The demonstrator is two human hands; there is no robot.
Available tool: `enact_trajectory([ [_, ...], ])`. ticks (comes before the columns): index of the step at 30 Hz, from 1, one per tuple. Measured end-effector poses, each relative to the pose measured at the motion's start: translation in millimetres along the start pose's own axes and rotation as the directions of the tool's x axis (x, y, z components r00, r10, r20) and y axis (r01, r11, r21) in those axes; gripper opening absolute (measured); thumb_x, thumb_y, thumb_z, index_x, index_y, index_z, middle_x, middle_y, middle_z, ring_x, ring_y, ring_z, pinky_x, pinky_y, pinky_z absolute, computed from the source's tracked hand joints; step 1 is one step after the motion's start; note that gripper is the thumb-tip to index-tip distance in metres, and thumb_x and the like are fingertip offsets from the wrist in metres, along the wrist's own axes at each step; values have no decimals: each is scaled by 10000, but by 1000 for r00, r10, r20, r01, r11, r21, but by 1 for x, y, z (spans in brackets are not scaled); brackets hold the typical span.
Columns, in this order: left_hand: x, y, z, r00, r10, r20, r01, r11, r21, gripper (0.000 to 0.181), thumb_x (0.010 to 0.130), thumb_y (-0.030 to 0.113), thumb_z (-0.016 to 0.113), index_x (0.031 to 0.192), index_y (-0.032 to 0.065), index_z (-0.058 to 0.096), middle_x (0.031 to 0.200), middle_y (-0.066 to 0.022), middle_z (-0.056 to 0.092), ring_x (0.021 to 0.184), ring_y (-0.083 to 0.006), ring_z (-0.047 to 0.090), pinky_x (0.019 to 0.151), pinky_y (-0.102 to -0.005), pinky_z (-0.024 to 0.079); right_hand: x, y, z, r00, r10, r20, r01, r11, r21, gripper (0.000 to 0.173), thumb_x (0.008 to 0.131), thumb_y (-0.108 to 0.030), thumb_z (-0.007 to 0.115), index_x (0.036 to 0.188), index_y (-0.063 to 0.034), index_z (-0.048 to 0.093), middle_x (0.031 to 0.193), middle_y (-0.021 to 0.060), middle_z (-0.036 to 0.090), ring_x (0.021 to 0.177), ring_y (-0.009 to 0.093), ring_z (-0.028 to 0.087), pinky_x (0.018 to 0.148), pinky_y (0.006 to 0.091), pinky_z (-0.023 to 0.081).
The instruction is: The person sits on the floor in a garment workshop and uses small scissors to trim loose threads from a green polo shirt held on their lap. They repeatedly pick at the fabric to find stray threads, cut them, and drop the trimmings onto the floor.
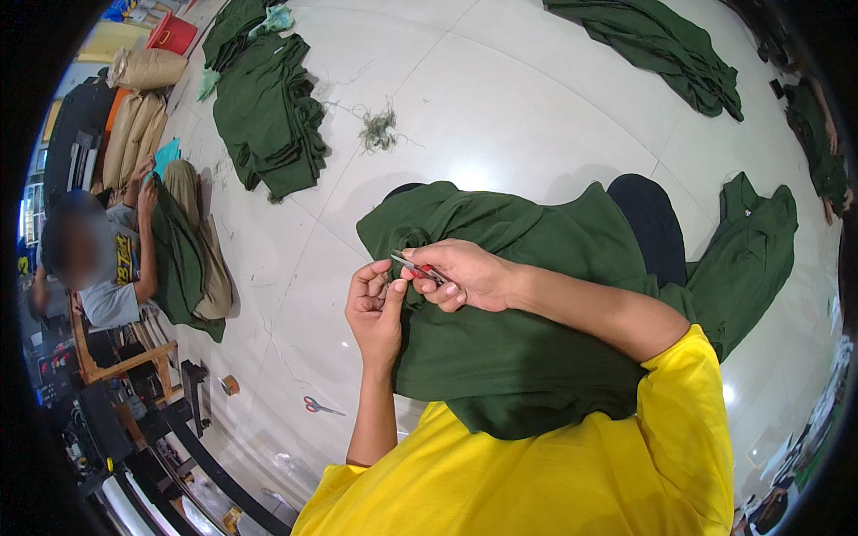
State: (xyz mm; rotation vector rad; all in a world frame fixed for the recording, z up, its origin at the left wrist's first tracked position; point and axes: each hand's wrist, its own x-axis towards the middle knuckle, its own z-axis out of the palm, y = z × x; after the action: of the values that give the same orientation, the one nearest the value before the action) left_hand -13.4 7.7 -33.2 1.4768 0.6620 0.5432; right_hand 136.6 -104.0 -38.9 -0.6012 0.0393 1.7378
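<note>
Across my lap lies a dark green cloth garment (509, 348), its folds bunched near my fingers. My right hand (462, 275) grips a small pair of thread snips (423, 271) with a red part, and the metal blades point left. Just left of the blades is my left hand (377, 301), its fingers curled and its thumb beside the cloth. Whether a thread or a bit of cloth is pinched in it is too fine to tell. The blade tips come close to the left fingertips, over a bunched fold of the garment.
A stack of green garments (268, 120) and a tangle of thread scraps (379, 129) lie on the tiled floor (469, 87). Another garment (751, 261) is at right, one more (657, 53) beyond. Scissors (323, 407) lie at lower left. A seated person (114, 268) handles green cloth.
</note>
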Motion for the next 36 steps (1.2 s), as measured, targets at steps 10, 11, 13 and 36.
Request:
enact_trajectory([
  [10, 6, -5, -15, 997, -47, -56, 48, 999, 12, 90, 1026, 78, 659, 1069, 17, 607, 846, 59, 571, 759, -14, 466, 665, -181, 348, -3, -4, -2, 999, 33, -2, -33, 996, -80, 299, 1089, -343, 493, 972, -73, 546, 714, -35, 465, 478, 32, 322, 414, 213, 258],
  [11, 7, -5, -16, 997, -49, -65, 50, 999, 10, 88, 1030, 86, 657, 1060, 21, 606, 836, 63, 562, 745, -12, 459, 655, -181, 345, -2, -4, -2, 999, 43, 1, -43, 996, -79, 299, 1089, -344, 494, 971, -74, 545, 714, -35, 465, 479, 32, 323, 415, 213, 259],
  [13, 8, 0, -17, 997, -64, -33, 65, 998, 27, 91, 1042, 109, 642, 1054, 28, 604, 828, 64, 556, 712, -10, 443, 629, -183, 341, -3, -4, -2, 999, 46, 7, -46, 996, -80, 301, 1089, -346, 494, 969, -74, 543, 711, -36, 465, 480, 33, 324, 417, 215, 264],
  [36, 6, 9, -6, 978, -175, 112, 201, 930, -306, 143, 1102, 226, 522, 1148, 103, 465, 1219, -139, 680, 900, -129, 706, 750, -290, 629, -10, 6, 14, 623, -782, 20, 263, 185, -947, 417, 805, -293, 873, 971, -16, 608, 744, 35, 560, 694, 112, 529, 630, 291, 473],
])
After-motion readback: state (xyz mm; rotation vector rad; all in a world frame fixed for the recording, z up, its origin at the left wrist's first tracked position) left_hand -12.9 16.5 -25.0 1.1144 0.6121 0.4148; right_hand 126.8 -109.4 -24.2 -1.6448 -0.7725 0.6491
